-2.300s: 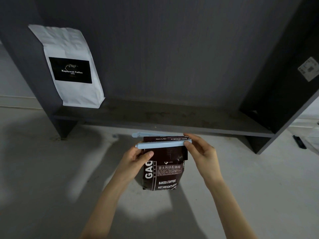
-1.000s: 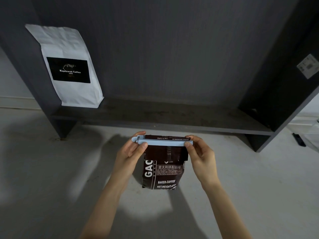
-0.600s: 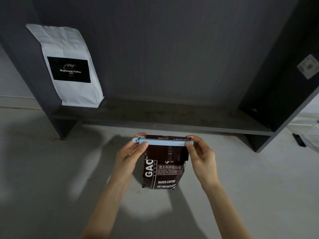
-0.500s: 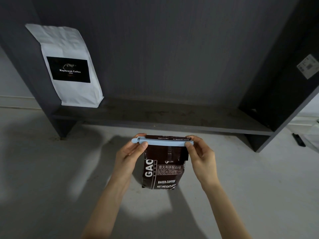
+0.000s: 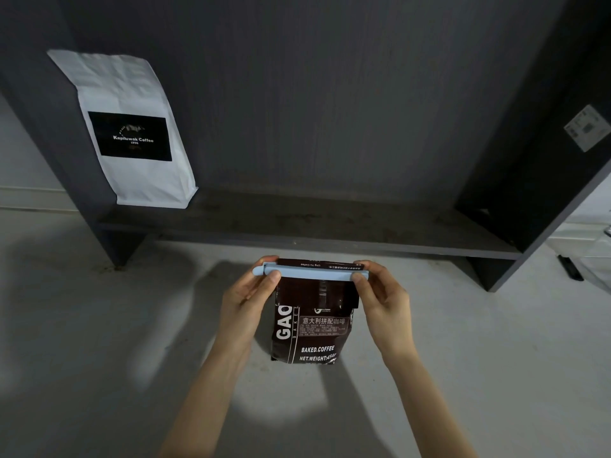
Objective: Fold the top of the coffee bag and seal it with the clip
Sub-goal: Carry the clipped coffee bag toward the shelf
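Grey floor under "BAKED.COFFEE" bag (image 5: 310, 325), hands (image 5: 246, 294) pinching clip (image 5: 310, 272).

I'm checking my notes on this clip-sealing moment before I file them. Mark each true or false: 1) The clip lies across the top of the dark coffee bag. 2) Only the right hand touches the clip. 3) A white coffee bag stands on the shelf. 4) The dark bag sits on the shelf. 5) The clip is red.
1) True: the light blue clip spans the folded top of the dark coffee bag.
2) False: the left hand pinches one end and the right hand the other.
3) True: the white coffee bag stands at the left end of the shelf.
4) False: it is in front of the shelf, over the pale floor.
5) False: it is light blue.
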Action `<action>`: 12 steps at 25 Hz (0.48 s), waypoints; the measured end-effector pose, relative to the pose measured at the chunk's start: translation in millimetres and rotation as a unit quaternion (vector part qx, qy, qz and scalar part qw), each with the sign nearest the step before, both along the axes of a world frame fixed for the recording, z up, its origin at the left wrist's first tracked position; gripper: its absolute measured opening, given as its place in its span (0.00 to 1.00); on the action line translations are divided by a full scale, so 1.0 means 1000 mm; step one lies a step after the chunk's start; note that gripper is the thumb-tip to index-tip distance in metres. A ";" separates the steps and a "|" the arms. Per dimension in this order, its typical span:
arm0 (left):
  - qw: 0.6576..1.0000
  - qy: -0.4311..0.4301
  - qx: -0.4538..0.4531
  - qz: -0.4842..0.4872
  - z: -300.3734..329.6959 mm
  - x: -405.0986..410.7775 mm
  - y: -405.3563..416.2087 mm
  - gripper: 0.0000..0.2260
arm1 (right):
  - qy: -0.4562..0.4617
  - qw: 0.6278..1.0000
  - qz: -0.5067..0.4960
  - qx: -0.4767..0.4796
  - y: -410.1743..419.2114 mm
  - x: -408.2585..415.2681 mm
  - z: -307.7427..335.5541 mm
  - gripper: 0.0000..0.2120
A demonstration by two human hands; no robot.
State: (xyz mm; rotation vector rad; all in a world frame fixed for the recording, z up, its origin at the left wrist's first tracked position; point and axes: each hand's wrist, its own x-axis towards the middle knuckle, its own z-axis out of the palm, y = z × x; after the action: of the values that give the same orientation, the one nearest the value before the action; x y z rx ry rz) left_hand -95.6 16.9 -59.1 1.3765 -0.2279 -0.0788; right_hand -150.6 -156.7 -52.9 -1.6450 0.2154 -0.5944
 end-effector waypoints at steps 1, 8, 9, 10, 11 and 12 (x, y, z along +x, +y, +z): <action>1.000 -0.006 0.006 0.001 0.000 0.000 0.000 0.08 | 0.000 1.000 -0.001 0.000 0.000 0.000 0.000 0.12; 0.997 -0.026 0.066 -0.039 -0.012 0.001 0.002 0.20 | 0.030 0.999 0.013 -0.022 -0.001 -0.003 -0.011 0.15; 0.996 -0.024 0.079 -0.042 -0.016 0.001 0.003 0.22 | 0.035 0.999 0.013 -0.033 -0.001 -0.004 -0.013 0.16; 0.993 -0.024 0.099 -0.052 -0.019 0.002 0.004 0.22 | 0.042 0.998 0.011 -0.040 -0.001 -0.004 -0.017 0.17; 0.990 -0.026 0.123 -0.066 -0.022 0.003 0.005 0.23 | 0.051 0.998 0.009 -0.043 -0.001 -0.005 -0.021 0.17; 0.986 -0.027 0.143 -0.075 -0.025 0.003 0.006 0.24 | 0.064 0.997 0.009 -0.044 -0.002 -0.005 -0.026 0.17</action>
State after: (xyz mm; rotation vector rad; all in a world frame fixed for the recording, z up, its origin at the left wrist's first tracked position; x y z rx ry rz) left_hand -92.2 22.6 -84.3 1.6475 -0.3777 -0.2064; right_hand -155.7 -158.6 -78.6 -1.7705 0.2701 -0.4919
